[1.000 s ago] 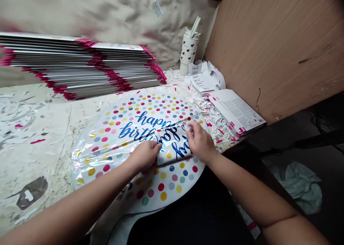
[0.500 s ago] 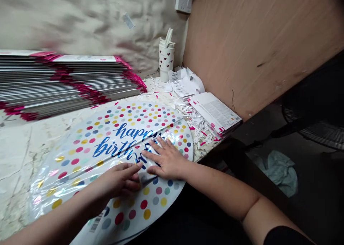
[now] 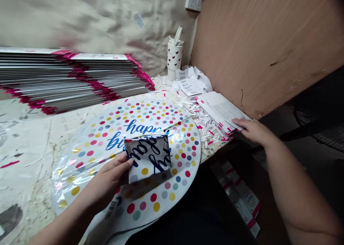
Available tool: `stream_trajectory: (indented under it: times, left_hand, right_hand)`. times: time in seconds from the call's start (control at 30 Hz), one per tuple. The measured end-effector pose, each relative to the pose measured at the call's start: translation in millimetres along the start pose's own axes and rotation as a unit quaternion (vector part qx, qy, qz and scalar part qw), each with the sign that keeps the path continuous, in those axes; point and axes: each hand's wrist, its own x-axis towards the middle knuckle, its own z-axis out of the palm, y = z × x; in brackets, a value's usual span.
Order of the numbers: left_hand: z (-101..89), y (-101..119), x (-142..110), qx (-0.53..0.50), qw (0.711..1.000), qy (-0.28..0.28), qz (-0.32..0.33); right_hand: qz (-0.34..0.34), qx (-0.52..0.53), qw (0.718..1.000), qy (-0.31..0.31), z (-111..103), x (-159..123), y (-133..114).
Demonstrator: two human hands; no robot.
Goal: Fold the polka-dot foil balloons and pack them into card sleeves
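A flat round foil balloon (image 3: 107,137) with coloured dots and blue "happy birthday" lettering lies on the worktable. On top of it my left hand (image 3: 109,182) pinches a folded balloon packet (image 3: 149,157) by its left edge, lifting it a little off the flat one. Off to the right, my right hand (image 3: 252,130) rests with fingers stretched on the near end of a stack of white printed cards (image 3: 224,110) at the table's right edge.
A tall stack of flat pink-edged packs (image 3: 67,78) lies along the back left. A white cup with red hearts (image 3: 174,57) stands in the corner beside paper slips and white scraps (image 3: 192,83). A wooden panel (image 3: 268,41) closes the right side. More packs (image 3: 242,198) lie below the table.
My right hand left the folded packet and moved right onto the card stack. My left hand now holds the packet alone and has raised its edge.
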Motion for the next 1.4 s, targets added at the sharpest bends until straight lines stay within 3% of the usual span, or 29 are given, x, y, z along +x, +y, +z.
stream_trajectory:
  times: [0.07,0.17,0.2,0.27,0.33,0.4,0.43,0.47,0.57,0.6,0.67,0.73,0.83,0.9,0.97,1.13,1.3,1.4]
  left_hand:
    - [-4.7,-4,-2,-0.033,0.999,-0.012,0.027]
    - [-10.4,-8,-10,-0.058,0.994,-0.005,0.088]
    - [-12.7,-9,-14,-0.061,0.992,0.002,0.107]
    - [-18.0,-11,-27,-0.062,0.989,0.026,0.132]
    - [-23.8,-12,-40,-0.050,0.987,0.060,0.139]
    - [-28.9,-14,-51,-0.016,0.986,0.079,0.143]
    - [-31.1,-15,-55,0.011,0.986,0.072,0.147]
    - [-33.2,-16,-57,0.042,0.986,0.054,0.152]
    - [-40.0,-19,-53,0.140,0.974,-0.011,0.176]
    - [-42.6,-21,-50,0.168,0.968,-0.008,0.188]
    - [-48.0,-23,-45,0.213,0.953,0.035,0.215]
    - [-52.4,-25,-41,0.233,0.944,0.076,0.220]
    - [-55.6,-27,-39,0.217,0.951,0.068,0.210]
    - [-56.1,-29,-40,0.203,0.956,0.057,0.204]
    - [-56.3,-31,-41,0.195,0.959,0.051,0.201]
    - [-53.4,-30,-44,0.133,0.973,0.034,0.187]
    - [-46.0,-29,-46,0.019,0.988,0.046,0.144]
    - [-44.4,-32,-44,-0.037,0.989,0.026,0.143]
  right_hand:
    - [-0.047,0.033,0.990,0.127,-7,-13,-32]
    - [-0.219,0.125,0.922,0.295,-7,-41,-128]
    - [-0.281,0.133,0.906,0.286,-1,-50,-164]
    - [-0.404,0.142,0.881,0.199,17,-64,-223]
    - [-0.418,0.219,0.881,0.029,32,-64,-256]
    - [-0.379,0.324,0.862,-0.090,34,-50,-263]
    - [-0.356,0.397,0.836,-0.131,29,-39,-262]
    - [-0.340,0.474,0.796,-0.166,21,-27,-259]
    - [-0.336,0.622,0.636,-0.309,-7,1,-256]
    - [-0.341,0.620,0.613,-0.351,-14,6,-258]
    - [-0.317,0.598,0.619,-0.398,-20,12,-264]
    - [-0.260,0.610,0.633,-0.398,-17,14,-267]
    - [-0.222,0.658,0.592,-0.409,-8,16,-265]
    - [-0.236,0.668,0.556,-0.434,-5,17,-262]
    - [-0.261,0.659,0.545,-0.447,-4,18,-259]
    - [-0.354,0.612,0.548,-0.447,-13,15,-260]
    - [-0.359,0.649,0.565,-0.361,-22,8,-264]
    - [-0.376,0.634,0.576,-0.353,-25,5,-267]
